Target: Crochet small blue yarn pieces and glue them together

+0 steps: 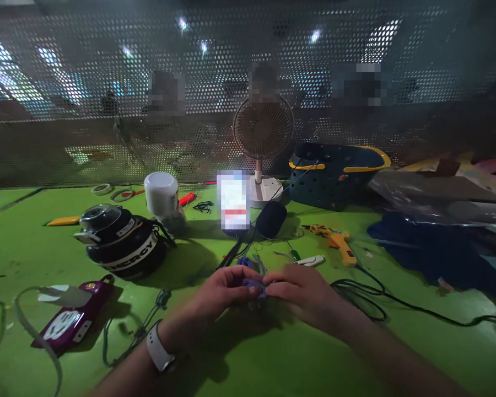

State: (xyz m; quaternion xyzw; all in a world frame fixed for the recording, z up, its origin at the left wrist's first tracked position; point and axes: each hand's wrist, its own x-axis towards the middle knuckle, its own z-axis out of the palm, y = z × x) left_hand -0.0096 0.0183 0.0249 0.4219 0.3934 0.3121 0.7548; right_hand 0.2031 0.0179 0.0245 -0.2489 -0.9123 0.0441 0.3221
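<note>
My left hand (227, 289) and my right hand (295, 286) meet above the green table, fingers pinched together. Between their fingertips is a small purple-blue piece (254, 284) that looks like yarn work. Its exact kind is too small and partly covered to tell. Both hands grip it, and a bit of it pokes up above my left fingers. Just beyond my right hand lie a white-handled tool (312, 261) and a small green-handled one (295, 255). A dark ball of yarn or similar bundle (271, 219) sits farther back.
A yellow glue gun (334, 240) trails a black cable on the right. Behind stand a lit phone (233, 201), a fan (263, 129) and a dark basket (334, 184). On the left are a black bottle (124, 242), white jar (161, 193) and purple power strip (76, 314).
</note>
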